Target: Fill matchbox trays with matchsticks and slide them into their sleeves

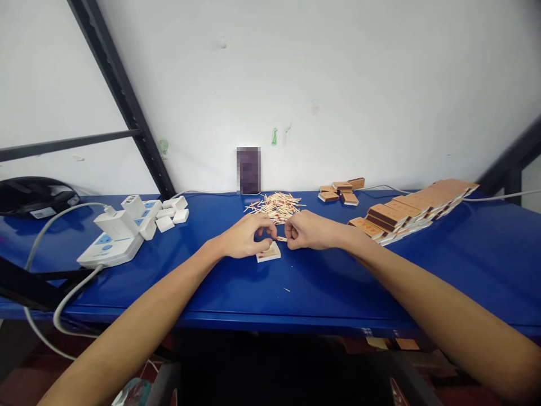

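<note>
My left hand (pixel 247 235) and my right hand (pixel 308 230) meet over the middle of the blue table (pixel 270 282), both with fingers curled. Between their fingertips they pinch a small bunch of matchsticks (pixel 281 239). Just below my left hand lies an open matchbox tray (pixel 269 252) on the table. Behind the hands sits a loose pile of matchsticks (pixel 276 204).
Rows of brown matchboxes (pixel 412 211) lie stacked at the right, with a few more boxes (pixel 341 190) behind. A white power strip with chargers (pixel 122 228) and cables sits at the left. One stray matchstick (pixel 287 290) lies near the front edge. A dark metal frame (pixel 122 96) stands at the back left.
</note>
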`<state>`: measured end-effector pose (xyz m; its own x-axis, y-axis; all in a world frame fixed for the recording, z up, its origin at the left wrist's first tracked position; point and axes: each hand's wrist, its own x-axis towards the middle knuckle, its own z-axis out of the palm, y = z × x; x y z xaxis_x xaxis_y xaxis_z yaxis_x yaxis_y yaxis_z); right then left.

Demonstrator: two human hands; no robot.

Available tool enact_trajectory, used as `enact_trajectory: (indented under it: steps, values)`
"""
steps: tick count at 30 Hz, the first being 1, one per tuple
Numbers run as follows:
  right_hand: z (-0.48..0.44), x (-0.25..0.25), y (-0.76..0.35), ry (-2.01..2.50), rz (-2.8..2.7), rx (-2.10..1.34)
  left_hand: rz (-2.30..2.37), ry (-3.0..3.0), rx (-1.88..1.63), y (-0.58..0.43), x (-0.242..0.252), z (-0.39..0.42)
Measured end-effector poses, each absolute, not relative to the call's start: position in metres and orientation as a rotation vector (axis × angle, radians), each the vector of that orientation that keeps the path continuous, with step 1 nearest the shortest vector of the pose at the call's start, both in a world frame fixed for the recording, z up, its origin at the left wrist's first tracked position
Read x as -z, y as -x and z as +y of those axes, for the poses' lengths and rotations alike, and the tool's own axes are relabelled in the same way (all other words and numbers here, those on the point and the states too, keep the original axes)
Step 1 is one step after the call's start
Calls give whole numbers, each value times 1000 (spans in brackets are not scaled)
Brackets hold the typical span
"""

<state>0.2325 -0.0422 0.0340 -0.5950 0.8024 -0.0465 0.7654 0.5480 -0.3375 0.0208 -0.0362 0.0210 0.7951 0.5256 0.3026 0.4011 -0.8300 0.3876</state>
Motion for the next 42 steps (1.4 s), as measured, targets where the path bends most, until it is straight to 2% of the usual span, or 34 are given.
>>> enact_trajectory:
  steps: [7,12,21,30,42]
  values:
    - [-56,-43,-223,1164,-2643,-555,981,-2544,-807,-13,-17,-22]
    - [-57,-33,-210,972,-2730,-475,861,-2513,-521,-4,-26,-21]
    - [-53,-33,-220,965,-2688,-427,827,-2115,-39,9,-40,-22]
    - [-53,-36,-231,966,-2715,-608,792,-1932,-71,9,-30,-15]
    - [-54,-26,-219,923,-2701,-481,850,-2129,-46,2,-29,-19]
